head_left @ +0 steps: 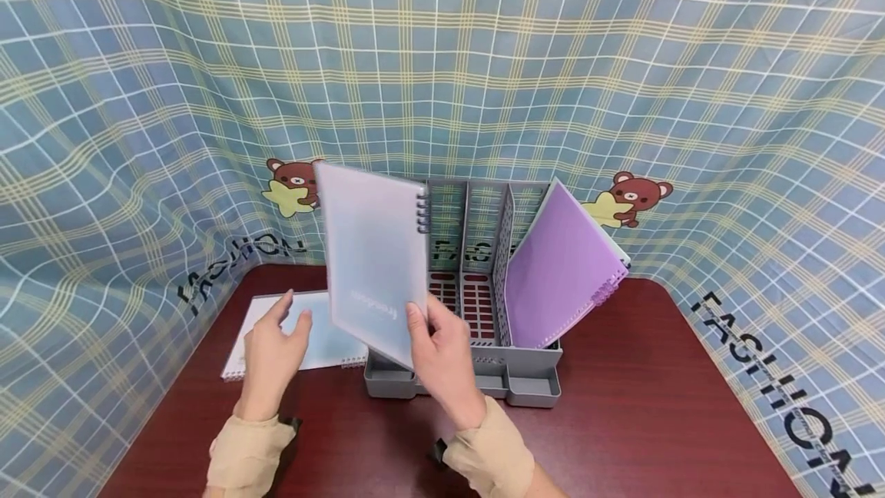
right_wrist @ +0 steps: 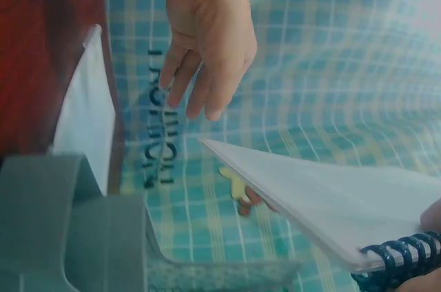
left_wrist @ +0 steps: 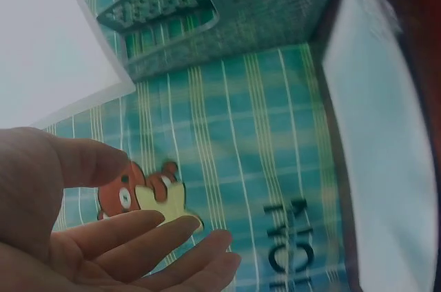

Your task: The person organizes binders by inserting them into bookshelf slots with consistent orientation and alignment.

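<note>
The right hand (head_left: 445,352) is pinching the lower edge of a frosted, pale spiral notebook (head_left: 376,252) between thumb and fingers, and is holding it tilted upright in the air in front of a grey organizer (head_left: 532,363). The left hand (head_left: 273,348) is hovering to the left of that notebook, apart from it, its fingers loosely spread and gripping nothing, above flat white and light-blue notebooks (head_left: 328,333) that are lying on the tabletop (head_left: 657,390). Dark coils are binding the held notebook's side. The organizer is showing perforated dividers and shallow front trays; a smooth purple notebook (head_left: 553,275) is leaning in its right-hand slot. Checked, rippling cloth (head_left: 415,60) is hanging behind.
</note>
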`<state>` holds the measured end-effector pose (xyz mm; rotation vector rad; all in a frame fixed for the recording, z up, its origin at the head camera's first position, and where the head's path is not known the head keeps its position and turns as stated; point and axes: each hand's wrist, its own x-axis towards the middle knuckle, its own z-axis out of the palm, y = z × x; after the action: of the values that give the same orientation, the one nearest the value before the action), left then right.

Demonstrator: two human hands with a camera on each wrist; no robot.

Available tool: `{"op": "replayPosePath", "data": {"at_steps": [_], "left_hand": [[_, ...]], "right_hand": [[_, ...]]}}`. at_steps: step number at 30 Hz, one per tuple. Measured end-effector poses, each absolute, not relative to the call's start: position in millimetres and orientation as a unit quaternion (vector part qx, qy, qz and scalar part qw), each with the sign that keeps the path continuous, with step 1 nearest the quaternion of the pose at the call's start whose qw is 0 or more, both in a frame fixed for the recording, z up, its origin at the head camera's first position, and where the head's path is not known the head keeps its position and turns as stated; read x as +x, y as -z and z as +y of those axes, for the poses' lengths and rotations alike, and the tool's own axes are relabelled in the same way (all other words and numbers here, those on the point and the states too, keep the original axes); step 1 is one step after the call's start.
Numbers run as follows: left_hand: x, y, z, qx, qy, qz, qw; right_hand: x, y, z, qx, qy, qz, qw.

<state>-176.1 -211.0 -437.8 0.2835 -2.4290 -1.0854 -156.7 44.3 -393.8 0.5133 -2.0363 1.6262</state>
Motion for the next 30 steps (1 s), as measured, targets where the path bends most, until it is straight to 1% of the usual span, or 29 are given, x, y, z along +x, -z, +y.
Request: {"op": "replayPosePath", "data": {"at_steps": [11, 17, 20, 25, 30], "left_hand": [[-224, 422, -173, 0.049, 0.453, -0.863, 0.218], [-249, 418, -156, 0.033, 0.480, -0.859, 0.176], [-259, 418, -147, 0.023, 0.491, -0.855, 0.164], [-272, 417, -139, 0.008, 0.499, -0.851, 0.164], [-284, 416, -135, -0.012, 0.494, -0.852, 0.174]], "right_hand": [[-164, 387, 86, 0.132, -0.599, -0.733, 0.293], [-169, 383, 111, 0.091, -0.585, -0.732, 0.337], [-170, 381, 122, 0.067, -0.582, -0.732, 0.347], [-169, 378, 136, 0.037, -0.584, -0.728, 0.359], [-169, 371, 145, 0.003, -0.553, -0.727, 0.407]]}}
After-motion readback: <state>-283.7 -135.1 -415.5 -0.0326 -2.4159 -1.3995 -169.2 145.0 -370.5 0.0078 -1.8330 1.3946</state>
